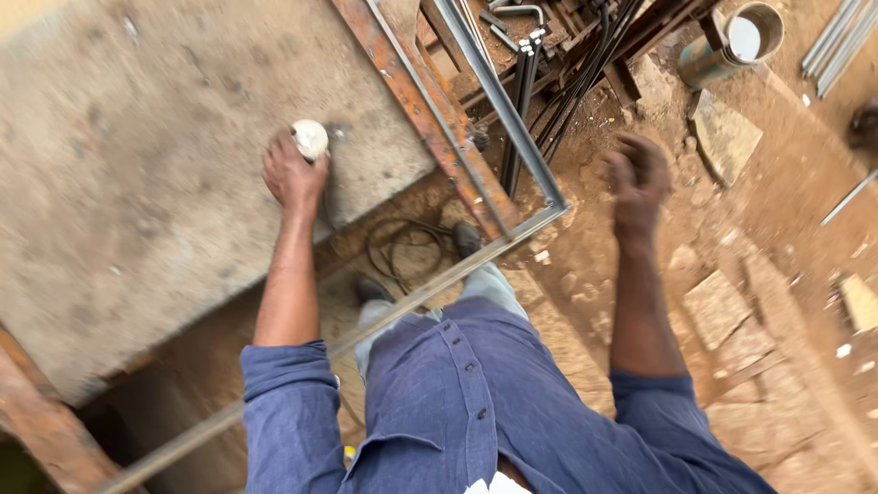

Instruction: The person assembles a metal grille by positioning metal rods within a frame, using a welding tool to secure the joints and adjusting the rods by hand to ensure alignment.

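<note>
**While the left hand grips a white lump on the slab, the right hand hangs blurred over the dirt**

Where the grey slab fills the left of the view, the left hand is closed around a small white rounded lump, pressing it against the slab's surface near its right edge. It looks like a marking step, perhaps chalk on the sheet, though what the lump is cannot be told for sure. Just right of it runs a rusty angle bar, and beside that a thin grey metal frame whose corner sits above the person's shoes. A coil of dark cable lies on the ground below. Further right, the right hand is raised over the reddish dirt, holding nothing visible; motion blur hides whether its fingers are curled or loose. A cut-off drum stands at the top right. By my judgement, any next stroke calls for steady pressure from the left hand along the slab.
</note>
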